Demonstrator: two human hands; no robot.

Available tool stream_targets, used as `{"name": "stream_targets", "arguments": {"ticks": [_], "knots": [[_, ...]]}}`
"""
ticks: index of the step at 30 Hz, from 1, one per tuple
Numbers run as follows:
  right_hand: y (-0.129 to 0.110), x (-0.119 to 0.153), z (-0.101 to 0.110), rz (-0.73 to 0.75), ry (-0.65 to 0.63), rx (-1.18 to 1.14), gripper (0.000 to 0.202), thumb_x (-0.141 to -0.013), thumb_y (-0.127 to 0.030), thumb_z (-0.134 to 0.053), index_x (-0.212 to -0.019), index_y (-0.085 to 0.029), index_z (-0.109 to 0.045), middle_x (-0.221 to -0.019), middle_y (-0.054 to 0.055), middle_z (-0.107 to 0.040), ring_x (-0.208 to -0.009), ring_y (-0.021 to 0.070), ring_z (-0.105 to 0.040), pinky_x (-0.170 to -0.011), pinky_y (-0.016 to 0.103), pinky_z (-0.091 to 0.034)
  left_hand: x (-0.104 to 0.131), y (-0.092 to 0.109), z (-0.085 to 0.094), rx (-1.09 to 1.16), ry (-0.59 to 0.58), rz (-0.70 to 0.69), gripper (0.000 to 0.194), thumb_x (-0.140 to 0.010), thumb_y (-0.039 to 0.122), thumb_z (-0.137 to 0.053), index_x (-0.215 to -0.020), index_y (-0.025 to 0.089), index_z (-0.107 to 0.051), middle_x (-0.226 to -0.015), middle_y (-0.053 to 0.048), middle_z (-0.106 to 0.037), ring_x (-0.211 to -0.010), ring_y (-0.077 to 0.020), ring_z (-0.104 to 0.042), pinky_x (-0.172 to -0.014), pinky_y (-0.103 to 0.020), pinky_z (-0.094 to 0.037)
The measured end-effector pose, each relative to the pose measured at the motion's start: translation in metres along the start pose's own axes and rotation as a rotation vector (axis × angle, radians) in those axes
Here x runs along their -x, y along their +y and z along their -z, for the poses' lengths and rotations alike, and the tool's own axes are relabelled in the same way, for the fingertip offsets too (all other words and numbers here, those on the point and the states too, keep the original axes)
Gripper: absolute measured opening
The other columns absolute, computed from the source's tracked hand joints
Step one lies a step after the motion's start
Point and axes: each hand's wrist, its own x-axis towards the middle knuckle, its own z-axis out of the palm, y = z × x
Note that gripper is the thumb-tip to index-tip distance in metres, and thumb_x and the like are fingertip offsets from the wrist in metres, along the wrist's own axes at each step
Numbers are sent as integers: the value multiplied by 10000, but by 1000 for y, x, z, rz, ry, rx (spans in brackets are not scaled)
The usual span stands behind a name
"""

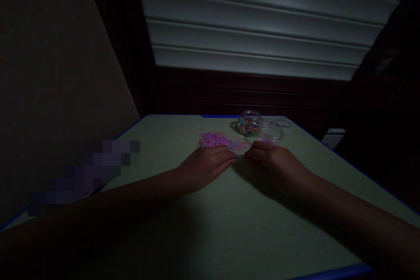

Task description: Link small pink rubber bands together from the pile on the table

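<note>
My left hand (207, 165) and my right hand (274, 164) are held close together over the table, fingers pinched and fingertips a small gap apart. Something small and greenish shows between the fingertips, too dark to make out. Just beyond my left hand lies a loose pile of thin pink and purple bands (215, 139). An open clear jar (250, 124) holding coloured rings stands behind my right hand. Next to it is a second clear round container (271, 133), with some pink pieces near it, partly hidden by my right hand.
A clear round lid (281, 124) lies at the table's back right. The pale green table (210, 236) has a blue edge. A blurred-out object (82, 175) sits at the left edge. Beyond the right edge is a white object (333, 138). Slatted panels rise behind.
</note>
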Motion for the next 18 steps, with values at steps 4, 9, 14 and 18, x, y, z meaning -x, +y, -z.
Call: {"name": "stream_targets", "arguments": {"ticks": [4, 9, 14, 18], "knots": [[0, 0, 0, -5, -13, 11, 192, -848, -190, -390, -864, -166, -579, -804, 29, -557, -679, 103, -505, -609, 206, -345, 0, -1, 0, -9, -42, 14, 224, -884, 253, -348, -993, 168, -524, -925, -24, -584, -848, -117, -545, -759, -232, -414], [-1, 0, -1, -10, -33, 17, 179, -846, -191, -390, -872, -167, -566, -803, 29, -561, -675, 105, -508, -603, 205, -343, -1, 0, 0, -12, -68, 27, 204, -884, 243, -344, -967, 168, -515, -906, -21, -578, -823, -115, -545, -731, -225, -409], [0, 0, -3, -6, -32, 36, 152, -837, -171, -399, -872, -170, -547, -810, 24, -568, -665, 108, -506, -593, 209, -334, -2, 2, 2, -26, -134, 16, 195, -882, 234, -342, -948, 163, -511, -890, -19, -568, -795, -113, -539, -707, -226, -409], [1, 0, -4, -14, -19, 64, 132, -823, -137, -405, -859, -169, -529, -804, 19, -569, -628, 105, -492, -564, 212, -313, -3, 2, 3, -54, -147, 14, 194, -885, 239, -333, -956, 167, -499, -905, -16, -563, -800, -114, -535, -708, -228, -410]]}}
